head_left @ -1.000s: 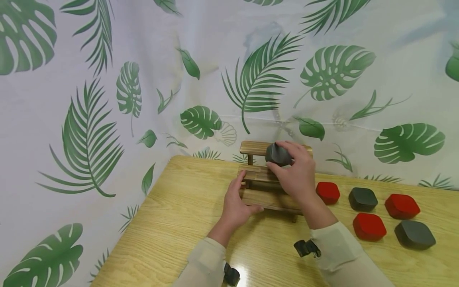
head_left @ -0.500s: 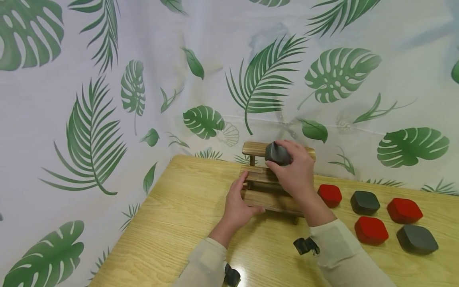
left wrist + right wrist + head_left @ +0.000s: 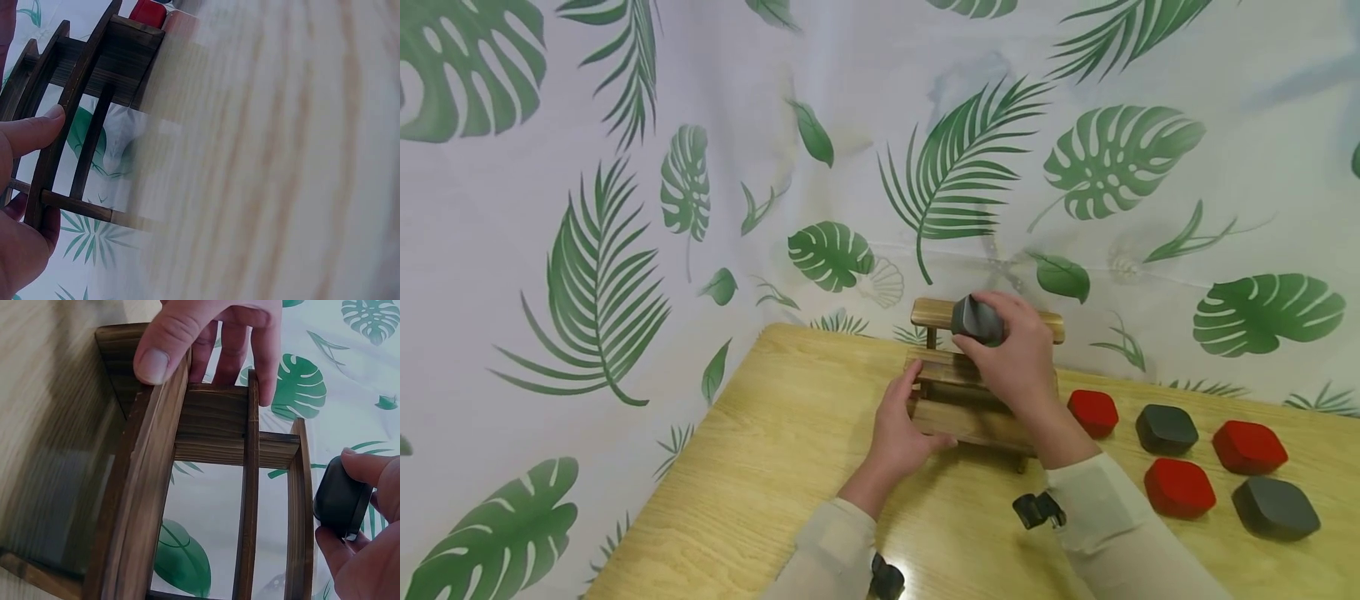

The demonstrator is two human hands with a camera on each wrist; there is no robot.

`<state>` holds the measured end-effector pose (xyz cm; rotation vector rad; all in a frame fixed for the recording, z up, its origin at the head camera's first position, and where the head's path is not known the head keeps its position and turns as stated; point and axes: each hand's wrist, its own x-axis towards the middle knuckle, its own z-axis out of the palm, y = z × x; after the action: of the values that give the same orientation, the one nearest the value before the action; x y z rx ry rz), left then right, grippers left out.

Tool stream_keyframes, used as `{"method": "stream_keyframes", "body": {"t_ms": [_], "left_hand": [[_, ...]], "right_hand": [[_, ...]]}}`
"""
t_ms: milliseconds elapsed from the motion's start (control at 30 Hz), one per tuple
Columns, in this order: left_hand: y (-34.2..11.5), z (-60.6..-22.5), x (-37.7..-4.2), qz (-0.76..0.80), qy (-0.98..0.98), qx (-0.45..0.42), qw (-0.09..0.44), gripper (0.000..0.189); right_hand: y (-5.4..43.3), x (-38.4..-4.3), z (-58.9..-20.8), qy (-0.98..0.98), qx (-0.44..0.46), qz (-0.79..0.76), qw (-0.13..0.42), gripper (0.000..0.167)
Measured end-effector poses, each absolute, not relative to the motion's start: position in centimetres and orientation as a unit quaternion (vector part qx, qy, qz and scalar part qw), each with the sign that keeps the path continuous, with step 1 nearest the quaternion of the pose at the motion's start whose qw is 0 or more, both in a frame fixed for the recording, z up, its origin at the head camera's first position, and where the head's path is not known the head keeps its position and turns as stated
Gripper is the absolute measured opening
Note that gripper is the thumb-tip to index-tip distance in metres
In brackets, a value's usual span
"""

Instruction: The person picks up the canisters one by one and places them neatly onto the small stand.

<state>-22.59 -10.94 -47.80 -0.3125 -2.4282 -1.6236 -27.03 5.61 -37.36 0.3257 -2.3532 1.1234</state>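
A three-tier wooden stand point(image 3: 973, 421) is on the table near the wall, its shelves stepping up toward the back. My left hand point(image 3: 898, 429) grips the stand's left end, with the thumb on the lowest shelf's front edge and the fingers reaching up to the middle shelf. In the right wrist view that thumb and the fingers straddle the boards. My right hand point(image 3: 1018, 354) pinches a small dark grey case point(image 3: 976, 320) with rounded corners between thumb and fingers, at the top shelf point(image 3: 934, 312). Whether the case touches that shelf cannot be told.
To the right of the stand lie matching cases: a red one point(image 3: 1093, 414), a grey one point(image 3: 1167, 429), another red one point(image 3: 1250, 447), a front red one point(image 3: 1180, 487) and a front grey one point(image 3: 1276, 508). A leaf-patterned cloth point(image 3: 850, 183) hangs behind the wooden table point(image 3: 760, 467).
The dark grey case has shifted slightly left along the top shelf in my right hand. My left hand keeps its hold on the stand. The head view has tilted a little.
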Motion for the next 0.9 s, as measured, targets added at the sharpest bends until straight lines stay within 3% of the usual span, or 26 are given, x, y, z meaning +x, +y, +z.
{"method": "stream_keyframes", "body": {"t_ms": [900], "left_hand": [[-11.0,-47.9,-22.6,-0.571,-0.810,-0.100,0.088,0.111]], "right_hand": [[4.2,-28.5,-37.6,-0.852,0.149,0.420,0.274,0.054]]}}
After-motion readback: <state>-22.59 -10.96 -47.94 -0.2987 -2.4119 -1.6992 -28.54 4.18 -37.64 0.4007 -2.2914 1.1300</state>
